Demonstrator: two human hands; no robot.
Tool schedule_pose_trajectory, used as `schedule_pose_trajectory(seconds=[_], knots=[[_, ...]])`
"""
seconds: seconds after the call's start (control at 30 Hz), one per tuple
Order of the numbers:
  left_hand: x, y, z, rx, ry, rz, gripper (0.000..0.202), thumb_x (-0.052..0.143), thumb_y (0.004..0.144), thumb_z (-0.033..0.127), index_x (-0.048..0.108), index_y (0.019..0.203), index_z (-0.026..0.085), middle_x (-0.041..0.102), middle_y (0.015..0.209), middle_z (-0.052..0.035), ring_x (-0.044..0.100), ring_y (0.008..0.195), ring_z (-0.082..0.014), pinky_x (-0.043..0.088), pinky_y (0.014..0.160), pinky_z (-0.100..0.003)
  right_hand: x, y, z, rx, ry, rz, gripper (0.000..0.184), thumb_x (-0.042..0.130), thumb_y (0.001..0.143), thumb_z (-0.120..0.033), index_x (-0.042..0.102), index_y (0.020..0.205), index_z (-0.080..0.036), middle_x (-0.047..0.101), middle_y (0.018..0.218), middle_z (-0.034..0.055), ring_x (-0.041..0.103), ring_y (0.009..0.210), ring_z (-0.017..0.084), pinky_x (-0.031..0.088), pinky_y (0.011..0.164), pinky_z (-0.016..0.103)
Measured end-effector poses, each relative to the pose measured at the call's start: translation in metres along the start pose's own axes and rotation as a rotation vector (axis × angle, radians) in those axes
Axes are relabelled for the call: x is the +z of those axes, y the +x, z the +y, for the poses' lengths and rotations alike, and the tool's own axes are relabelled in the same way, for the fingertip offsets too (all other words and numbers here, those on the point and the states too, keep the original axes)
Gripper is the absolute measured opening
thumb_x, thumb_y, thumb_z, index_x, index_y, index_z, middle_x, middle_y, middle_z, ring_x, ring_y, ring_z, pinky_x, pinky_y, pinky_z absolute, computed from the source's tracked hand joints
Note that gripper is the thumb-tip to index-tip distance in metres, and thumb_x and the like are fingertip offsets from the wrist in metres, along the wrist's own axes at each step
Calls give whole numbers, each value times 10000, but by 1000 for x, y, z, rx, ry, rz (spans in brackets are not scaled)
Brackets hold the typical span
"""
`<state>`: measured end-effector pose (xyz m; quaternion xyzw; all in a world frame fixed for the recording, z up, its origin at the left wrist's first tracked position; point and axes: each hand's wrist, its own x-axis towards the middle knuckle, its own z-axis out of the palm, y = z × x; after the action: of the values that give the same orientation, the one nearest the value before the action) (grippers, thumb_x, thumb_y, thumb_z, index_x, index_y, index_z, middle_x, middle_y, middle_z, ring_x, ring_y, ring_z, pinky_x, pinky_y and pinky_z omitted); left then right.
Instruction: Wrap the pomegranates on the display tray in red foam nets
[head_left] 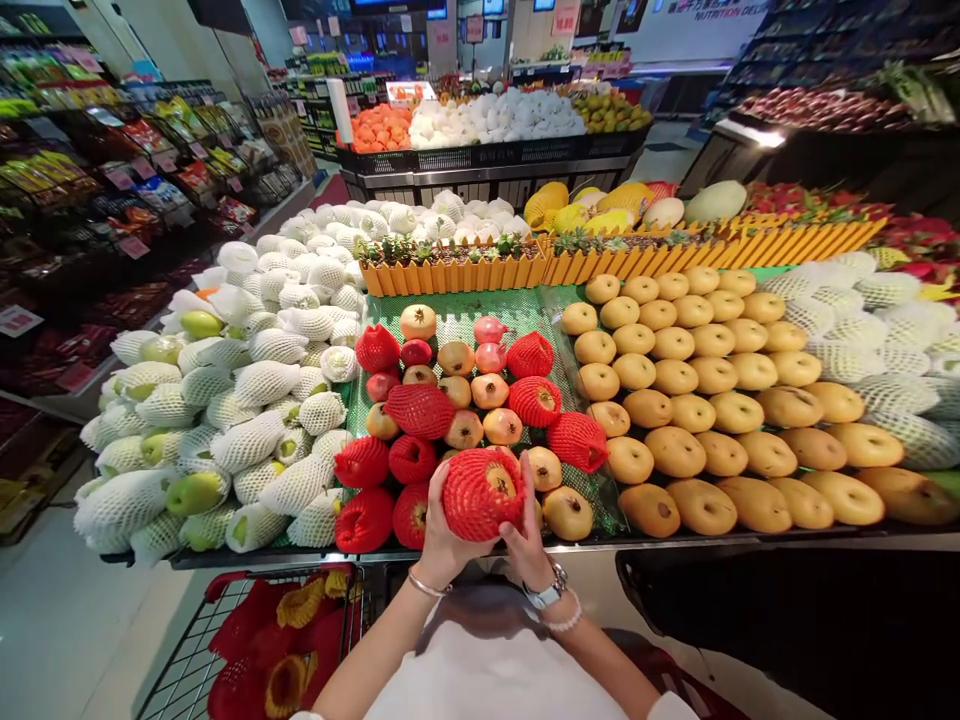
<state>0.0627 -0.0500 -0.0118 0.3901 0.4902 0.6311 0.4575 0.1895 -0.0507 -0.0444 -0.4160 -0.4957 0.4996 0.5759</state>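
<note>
A pomegranate (484, 494) in a red foam net is held up over the front edge of the display. My left hand (444, 530) wraps its left side and underside. From the right, my right hand (526, 535) grips it with fingers along the net. The fruit's crown end shows uncovered toward the upper right. Behind it, several bare pomegranates (465, 430) and several in red nets (420, 410) lie on a green mat (465, 300). One netted pomegranate (410, 515) sits close by my left hand; a bare one (568, 513) lies to the right of my right hand.
White-netted fruit (255, 390) is heaped on the left, and rows of yellow-brown round fruit (712, 420) fill the right. An orange picket planter (457, 275) borders the back. Below left stands a wire cart (184, 640) holding red and yellow foam nets (289, 650).
</note>
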Motion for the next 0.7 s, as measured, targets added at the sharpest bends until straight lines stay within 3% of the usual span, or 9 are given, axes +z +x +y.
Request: schedule_pose_trajectory(seconds=[0.1, 0.17, 0.23, 0.3, 0.4, 0.5, 0.6, 0.7], knots=[[-5, 1, 3, -52, -87, 83, 1027, 940, 241, 130, 564, 1188, 259, 531, 1372, -124, 375, 1386, -381, 239, 1193, -499, -6, 18, -17, -41, 26, -184, 972, 594, 721, -765, 306, 1500, -261, 336, 1536, 120, 303, 1444, 285, 276, 1192, 483], [-10, 4, 9, -82, -141, 79, 1046, 927, 227, 85, 576, 1196, 262, 554, 1353, -113, 416, 1358, -376, 271, 1184, -480, -14, 35, -29, -127, 68, -219, 948, 592, 701, -780, 352, 1474, -288, 316, 1551, 102, 297, 1447, 288, 281, 1186, 487], [-13, 7, 15, -96, -157, 1, 1066, 918, 262, 62, 559, 1249, 244, 555, 1358, -117, 457, 1326, -370, 308, 1167, -465, -19, 53, -41, -173, 48, -227, 984, 608, 669, -789, 323, 1485, -318, 262, 1577, 83, 261, 1462, 288, 290, 1177, 494], [-16, 10, 19, -94, -153, -139, 1074, 914, 350, 83, 502, 1333, 223, 536, 1383, -131, 475, 1316, -363, 335, 1149, -458, -19, 68, -53, -144, -55, -361, 1042, 654, 631, -777, 310, 1497, -311, 265, 1576, 84, 270, 1457, 292, 304, 1169, 486], [-20, 16, 19, -98, -195, -270, 1012, 897, 504, 201, 432, 1403, 215, 503, 1423, -141, 466, 1330, -350, 353, 1135, -450, -9, 81, -66, -49, -202, -583, 832, 639, 746, -698, 459, 1426, -253, 445, 1475, 93, 420, 1372, 275, 324, 1163, 454], [-23, 21, 16, -145, -264, -267, 956, 891, 555, 296, 442, 1395, 214, 489, 1440, -150, 462, 1336, -353, 359, 1126, -462, 1, 91, -68, 52, -264, -563, 585, 567, 869, -572, 552, 1345, -233, 555, 1374, 79, 519, 1282, 240, 363, 1139, 430], [-26, 24, 17, -205, -300, -265, 971, 910, 530, 272, 465, 1390, 205, 492, 1438, -164, 471, 1328, -366, 348, 1129, -487, -3, 99, -60, 138, -249, -616, 739, 670, 747, -632, 556, 1348, -217, 546, 1381, 111, 517, 1285, 275, 370, 1124, 476], [-28, 22, 24, -275, -289, -248, 1098, 927, 493, 226, 400, 1456, 203, 484, 1443, -182, 481, 1320, -377, 330, 1137, -512, -14, 100, -47, 229, -169, -657, 1011, 807, 475, -698, 586, 1313, -176, 577, 1321, 180, 569, 1201, 337, 444, 1028, 536]])
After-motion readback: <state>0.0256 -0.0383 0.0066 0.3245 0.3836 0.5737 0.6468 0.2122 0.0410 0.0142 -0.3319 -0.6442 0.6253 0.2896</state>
